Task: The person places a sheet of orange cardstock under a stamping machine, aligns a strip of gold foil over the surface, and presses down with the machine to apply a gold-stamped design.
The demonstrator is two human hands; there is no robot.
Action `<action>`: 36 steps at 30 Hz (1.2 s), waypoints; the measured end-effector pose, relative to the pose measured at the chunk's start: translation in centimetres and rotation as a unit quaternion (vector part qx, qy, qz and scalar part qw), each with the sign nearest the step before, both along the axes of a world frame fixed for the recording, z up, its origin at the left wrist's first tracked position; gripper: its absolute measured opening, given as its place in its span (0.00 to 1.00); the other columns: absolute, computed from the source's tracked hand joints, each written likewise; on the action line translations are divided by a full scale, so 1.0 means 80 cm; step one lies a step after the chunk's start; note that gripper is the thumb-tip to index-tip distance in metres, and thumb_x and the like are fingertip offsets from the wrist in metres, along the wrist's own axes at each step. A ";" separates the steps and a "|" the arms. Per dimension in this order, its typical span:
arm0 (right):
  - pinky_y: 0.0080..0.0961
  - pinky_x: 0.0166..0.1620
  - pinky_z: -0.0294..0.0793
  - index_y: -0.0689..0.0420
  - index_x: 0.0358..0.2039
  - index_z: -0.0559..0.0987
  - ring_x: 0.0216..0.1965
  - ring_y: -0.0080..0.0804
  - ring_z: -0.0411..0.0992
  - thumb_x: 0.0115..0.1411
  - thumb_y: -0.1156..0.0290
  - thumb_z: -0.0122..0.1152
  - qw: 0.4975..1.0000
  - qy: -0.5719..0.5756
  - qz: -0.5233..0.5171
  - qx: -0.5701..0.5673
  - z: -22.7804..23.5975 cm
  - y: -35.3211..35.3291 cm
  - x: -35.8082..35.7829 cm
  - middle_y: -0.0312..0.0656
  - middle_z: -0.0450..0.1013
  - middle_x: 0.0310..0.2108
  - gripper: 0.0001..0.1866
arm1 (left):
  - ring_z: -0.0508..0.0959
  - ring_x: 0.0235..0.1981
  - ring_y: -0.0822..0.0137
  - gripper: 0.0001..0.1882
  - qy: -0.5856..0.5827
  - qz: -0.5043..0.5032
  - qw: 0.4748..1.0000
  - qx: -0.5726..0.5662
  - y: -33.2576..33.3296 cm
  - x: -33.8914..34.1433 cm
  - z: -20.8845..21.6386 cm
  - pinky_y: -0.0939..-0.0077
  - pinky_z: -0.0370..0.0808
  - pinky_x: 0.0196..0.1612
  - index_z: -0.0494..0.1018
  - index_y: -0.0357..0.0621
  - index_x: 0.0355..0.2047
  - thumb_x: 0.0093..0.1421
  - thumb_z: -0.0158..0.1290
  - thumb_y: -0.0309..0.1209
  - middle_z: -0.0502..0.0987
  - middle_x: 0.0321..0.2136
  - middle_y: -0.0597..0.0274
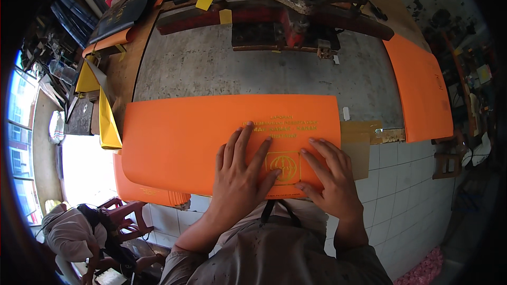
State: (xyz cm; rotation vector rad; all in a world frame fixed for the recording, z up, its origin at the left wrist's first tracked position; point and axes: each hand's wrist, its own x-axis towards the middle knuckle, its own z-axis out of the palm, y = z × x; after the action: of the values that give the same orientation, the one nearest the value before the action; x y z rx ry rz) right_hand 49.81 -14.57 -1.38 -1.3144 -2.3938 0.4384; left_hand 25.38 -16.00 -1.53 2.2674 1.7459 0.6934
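Observation:
An orange cover sheet (174,137) with gold stamped lettering and a round gold emblem at its right lies across the front edge of a grey metal press bed (185,68). My left hand (240,166) rests palm down on the sheet, fingers spread, left of the emblem. On the emblem's right side, my right hand (332,179) lies with its fingers apart on the same sheet. Neither hand grips anything. Beyond the sheet stands the press head (285,37), dark metal with a red bar above the bed.
Orange sheets (420,89) lie stacked at the right of the press, and another orange stack (150,192) sits lower left. Dark covers (127,13) lie far left, near yellow strips (108,119). A person (74,232) sits at the lower left by a red stool (127,219).

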 end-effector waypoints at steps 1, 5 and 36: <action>0.50 0.68 0.63 0.55 0.65 0.77 0.70 0.49 0.64 0.62 0.49 0.71 1.000 -0.003 0.003 -0.001 0.000 0.000 0.001 0.46 0.66 0.70 0.35 | 0.66 0.67 0.39 0.32 0.011 0.005 1.000 0.001 0.003 0.002 0.000 0.43 0.64 0.66 0.74 0.44 0.65 0.65 0.63 0.45 0.63 0.70 0.39; 0.50 0.67 0.64 0.54 0.66 0.77 0.70 0.48 0.64 0.64 0.47 0.69 1.000 -0.004 0.009 0.001 -0.005 0.002 0.003 0.45 0.65 0.71 0.35 | 0.67 0.66 0.40 0.34 0.038 0.027 0.999 -0.001 0.010 0.009 0.000 0.45 0.64 0.63 0.74 0.46 0.66 0.64 0.62 0.49 0.64 0.69 0.38; 0.47 0.67 0.63 0.51 0.67 0.76 0.71 0.45 0.63 0.65 0.45 0.67 0.999 -0.011 0.012 -0.039 -0.001 0.007 0.010 0.42 0.64 0.72 0.36 | 0.59 0.70 0.35 0.36 0.032 -0.028 0.999 -0.028 0.032 0.026 0.007 0.42 0.59 0.67 0.74 0.54 0.67 0.64 0.60 0.58 0.55 0.72 0.34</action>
State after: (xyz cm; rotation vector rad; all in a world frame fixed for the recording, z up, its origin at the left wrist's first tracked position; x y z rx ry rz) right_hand 50.64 -13.98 -1.42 -1.3305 -2.4369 0.5312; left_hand 27.48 -13.45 -0.93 2.3154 1.6987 0.5591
